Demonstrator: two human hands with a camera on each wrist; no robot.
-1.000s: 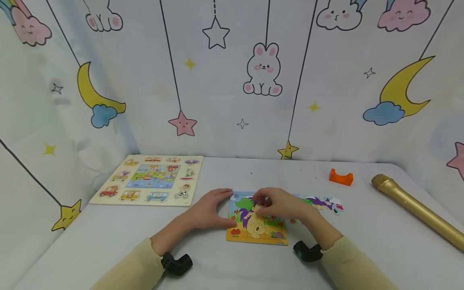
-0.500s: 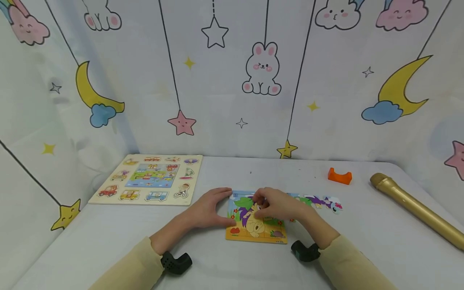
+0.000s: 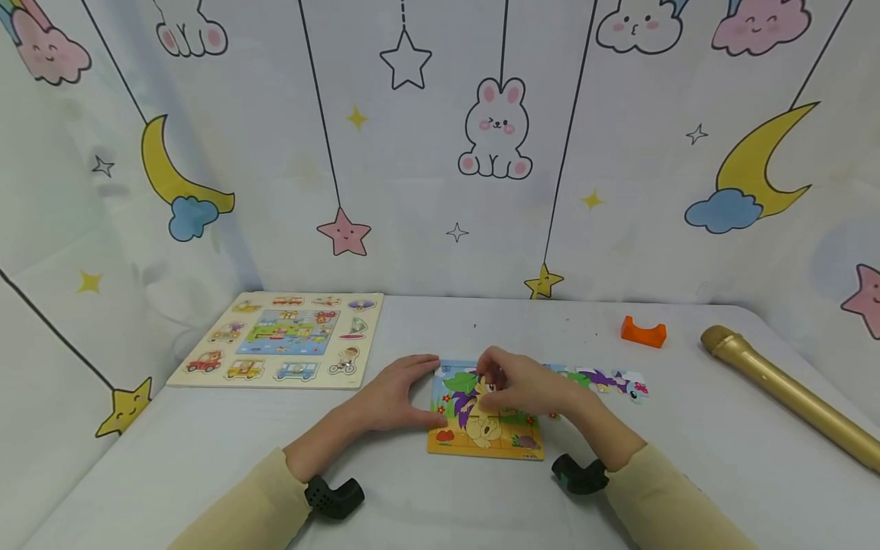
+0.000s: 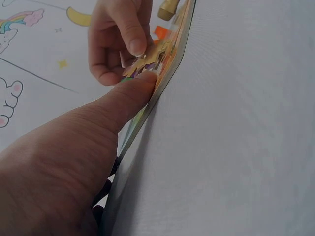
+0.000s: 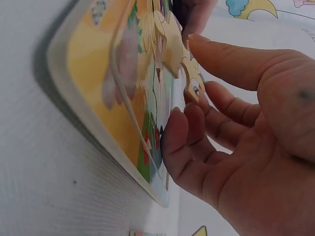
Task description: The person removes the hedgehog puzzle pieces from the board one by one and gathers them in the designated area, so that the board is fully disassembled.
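A jigsaw board [image 3: 450, 448] with a cartoon animal picture lies in front of me. Along its left edge rests my left hand [image 3: 388, 393], its straight thumb on the board's face and its fingers reaching toward the upper left corner. Over the middle of the board, my right hand [image 3: 528, 384] pinches a yellow puzzle piece [image 5: 194, 81] between thumb and fingers. An eye is printed on that piece, seen in the right wrist view. Beside it, another tan piece [image 5: 170, 43] stands tilted above the board's surface. In the head view the right fingers partly hide the held piece.
Several joined puzzle pieces [image 3: 622, 383] lie right of the board, partly behind the right hand. A wooden vehicle puzzle [image 3: 364, 359] sits at the back left. An orange bracket-shaped block [image 3: 643, 333] and a gold microphone [image 3: 784, 393] are at the right.
The right fingers have shifted slightly over the middle of the board, still pinching the piece. My left hand keeps its place at the left edge.
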